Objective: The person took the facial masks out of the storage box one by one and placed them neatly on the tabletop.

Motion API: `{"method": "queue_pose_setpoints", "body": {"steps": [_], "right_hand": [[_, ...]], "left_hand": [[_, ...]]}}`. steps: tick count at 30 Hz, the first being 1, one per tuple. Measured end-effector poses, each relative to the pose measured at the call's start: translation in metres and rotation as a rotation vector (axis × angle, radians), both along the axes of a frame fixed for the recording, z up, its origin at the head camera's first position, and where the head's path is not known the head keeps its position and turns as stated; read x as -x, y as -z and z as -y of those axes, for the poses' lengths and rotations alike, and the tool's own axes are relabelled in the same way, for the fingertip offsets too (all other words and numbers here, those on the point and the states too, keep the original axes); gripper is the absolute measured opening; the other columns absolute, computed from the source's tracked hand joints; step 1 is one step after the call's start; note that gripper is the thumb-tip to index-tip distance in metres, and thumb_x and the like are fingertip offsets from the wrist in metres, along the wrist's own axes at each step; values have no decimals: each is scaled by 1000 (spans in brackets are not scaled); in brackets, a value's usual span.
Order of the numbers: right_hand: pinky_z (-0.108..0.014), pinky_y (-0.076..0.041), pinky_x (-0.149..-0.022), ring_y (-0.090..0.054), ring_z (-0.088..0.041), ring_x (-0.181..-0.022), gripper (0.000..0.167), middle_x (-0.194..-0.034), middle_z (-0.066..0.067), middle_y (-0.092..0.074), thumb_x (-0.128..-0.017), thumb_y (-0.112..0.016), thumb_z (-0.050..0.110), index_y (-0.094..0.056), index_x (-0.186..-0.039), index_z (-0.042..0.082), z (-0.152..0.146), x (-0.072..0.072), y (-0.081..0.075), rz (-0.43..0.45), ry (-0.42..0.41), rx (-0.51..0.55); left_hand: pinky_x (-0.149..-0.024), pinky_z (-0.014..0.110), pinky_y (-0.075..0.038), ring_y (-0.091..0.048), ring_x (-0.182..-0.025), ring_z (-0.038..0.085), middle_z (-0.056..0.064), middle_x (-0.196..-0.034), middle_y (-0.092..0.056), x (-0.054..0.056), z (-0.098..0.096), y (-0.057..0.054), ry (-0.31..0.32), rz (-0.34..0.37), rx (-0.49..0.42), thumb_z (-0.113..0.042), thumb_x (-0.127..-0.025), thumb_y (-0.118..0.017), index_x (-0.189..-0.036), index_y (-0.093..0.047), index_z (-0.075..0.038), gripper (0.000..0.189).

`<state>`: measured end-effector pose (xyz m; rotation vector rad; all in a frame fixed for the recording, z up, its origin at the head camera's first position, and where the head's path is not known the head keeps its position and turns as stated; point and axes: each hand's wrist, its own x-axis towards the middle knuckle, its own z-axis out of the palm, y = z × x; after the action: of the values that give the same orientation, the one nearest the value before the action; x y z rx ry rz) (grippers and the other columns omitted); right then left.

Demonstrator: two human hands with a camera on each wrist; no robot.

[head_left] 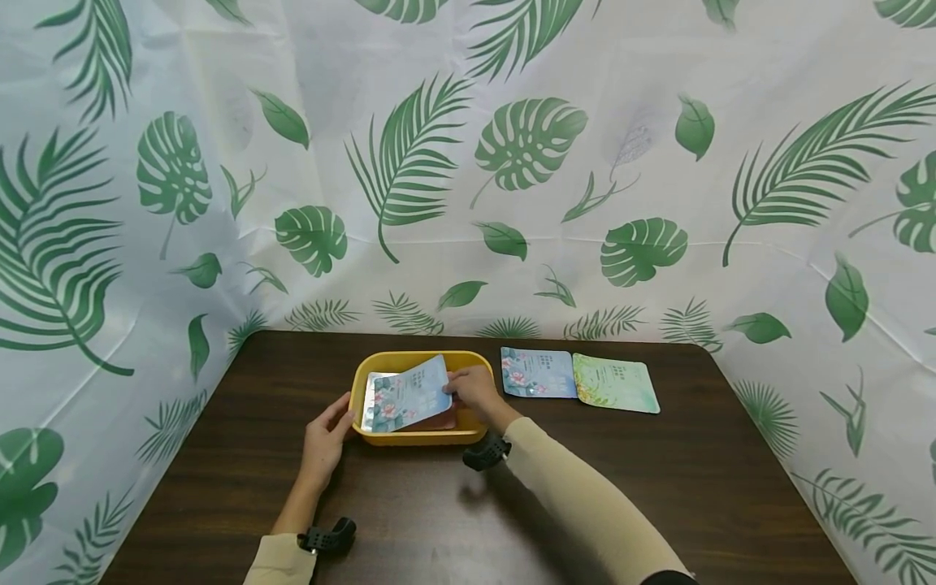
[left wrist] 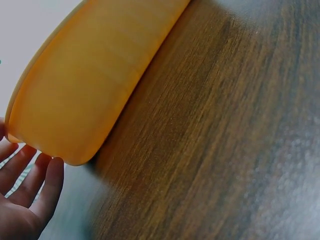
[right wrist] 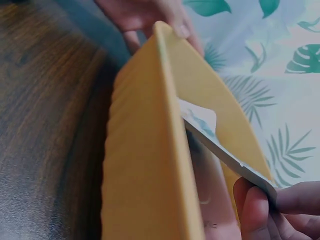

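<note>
Near the table's far edge is a yellow plastic basket (head_left: 420, 439). My right hand (head_left: 478, 392) reaches over its right end and pinches the edge of a blue floral sheet mask packet (head_left: 413, 396) between thumb and fingers. That packet slants inside the basket, its held side raised, as the right wrist view shows. Beneath it lie a reddish-pink packet (right wrist: 215, 200) and a pale, shiny-edged packet (head_left: 370, 394), both partly covered. My left hand (head_left: 324, 439) holds the basket's left end, thumb at the rim and fingers against the outer wall (left wrist: 75, 85).
To the right of the basket, a blue floral packet (head_left: 537, 374) and a green packet (head_left: 617, 383) lie side by side, edges meeting. All stand on a dark wood table (head_left: 409, 520). A leaf-print sheet (head_left: 439, 244) hangs right behind the table and along its sides.
</note>
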<state>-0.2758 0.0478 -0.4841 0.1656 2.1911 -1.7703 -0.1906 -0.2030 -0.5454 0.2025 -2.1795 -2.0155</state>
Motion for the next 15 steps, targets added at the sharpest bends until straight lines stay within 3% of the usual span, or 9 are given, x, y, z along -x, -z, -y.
{"method": "queue_pose_setpoints", "body": {"steps": [8,15], "right_hand": [[-27,-56,-57,-62,-17,-62,20,-88,-16,-68,-87,-67,-4,-67,-106,-10,-10,5,-3,-16,28,46],[-24,-54,-54,-61,-16,-62,20,-83,-14,-68,-85,-68,-4,-67,-105,-10,-20,8,-6,-10,65,81]], "left_hand": [[-76,20,-53,-55,-113,32,22,-139,-50,1,0,1,-9,-2,27,-6,-100,-54,-140,-48,3,41],[-75,20,-53,-56,-112,32,22,-138,-51,1,0,1,-8,-8,14,-5,-100,-54,-140,-48,3,41]]}}
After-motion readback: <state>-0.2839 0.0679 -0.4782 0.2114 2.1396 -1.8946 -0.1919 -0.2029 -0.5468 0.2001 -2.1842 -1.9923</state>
